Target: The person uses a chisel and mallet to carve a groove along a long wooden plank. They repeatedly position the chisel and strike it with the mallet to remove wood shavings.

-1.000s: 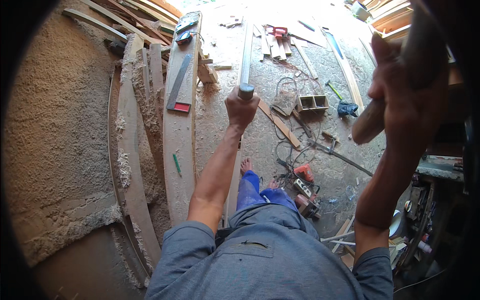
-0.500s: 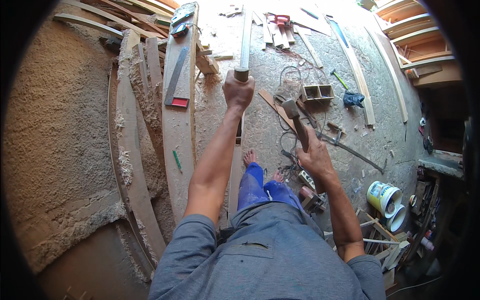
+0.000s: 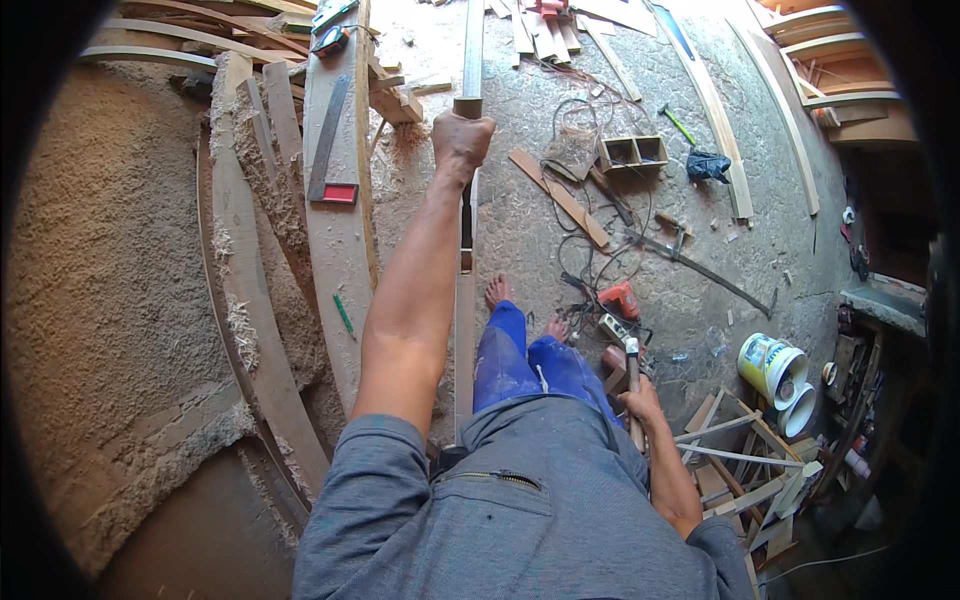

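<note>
Fingers of the left hand (image 3: pixel 463 138) are clenched around a short, blunt-ended handle (image 3: pixel 467 104), whose top shows just past the fist; its lower end is hidden. The fist is held out over a long, narrow beam (image 3: pixel 473 50) running straight ahead of the person, with a dark slot (image 3: pixel 466 225) visible beside the forearm. The right hand (image 3: pixel 641 402), down near the right thigh (image 3: pixel 567 372), grasps a hammer (image 3: pixel 634 372) by its shaft, the head forward and well apart from the handle. Left of the beam, a wide board (image 3: pixel 345 245) carries a try square (image 3: pixel 327 140), a green pencil (image 3: pixel 343 315) and a tape measure (image 3: pixel 330 41). On the floor (image 3: pixel 520 240) to the right are a red power tool (image 3: pixel 619 299) and a two-compartment box (image 3: pixel 634 153).
</note>
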Available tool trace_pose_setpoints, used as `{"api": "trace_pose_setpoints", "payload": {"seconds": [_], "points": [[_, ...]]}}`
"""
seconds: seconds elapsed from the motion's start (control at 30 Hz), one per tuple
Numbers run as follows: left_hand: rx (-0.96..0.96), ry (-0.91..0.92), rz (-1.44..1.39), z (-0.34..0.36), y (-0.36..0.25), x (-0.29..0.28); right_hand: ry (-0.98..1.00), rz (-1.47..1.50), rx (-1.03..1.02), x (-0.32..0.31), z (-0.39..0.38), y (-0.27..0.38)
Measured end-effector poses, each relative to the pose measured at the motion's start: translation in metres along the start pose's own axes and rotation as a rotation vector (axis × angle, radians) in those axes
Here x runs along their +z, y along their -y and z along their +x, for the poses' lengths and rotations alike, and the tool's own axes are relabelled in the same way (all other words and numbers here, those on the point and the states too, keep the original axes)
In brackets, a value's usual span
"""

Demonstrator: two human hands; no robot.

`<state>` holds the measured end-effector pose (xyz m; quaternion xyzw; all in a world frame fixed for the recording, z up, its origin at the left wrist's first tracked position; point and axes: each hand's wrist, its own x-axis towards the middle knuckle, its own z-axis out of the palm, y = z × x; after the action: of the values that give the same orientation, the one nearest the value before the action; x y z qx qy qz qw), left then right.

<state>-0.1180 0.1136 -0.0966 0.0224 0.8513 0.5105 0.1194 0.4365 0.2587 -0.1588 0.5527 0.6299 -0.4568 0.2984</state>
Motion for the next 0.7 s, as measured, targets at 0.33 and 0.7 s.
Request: {"api": "trace_pose_setpoints", "payload": {"seconds": [0.33, 0.7], "points": [[0.713, -0.36, -0.034, -0.094, -0.038, -0.016, -0.08, 0.132, 0.075, 0.034, -0.003, -0.082], [-0.323, 0.548, -0.337, 0.005, -0.024, -0.009, 0.015, -0.027, 0.135, 0.055, -0.015, -0.119]]}}
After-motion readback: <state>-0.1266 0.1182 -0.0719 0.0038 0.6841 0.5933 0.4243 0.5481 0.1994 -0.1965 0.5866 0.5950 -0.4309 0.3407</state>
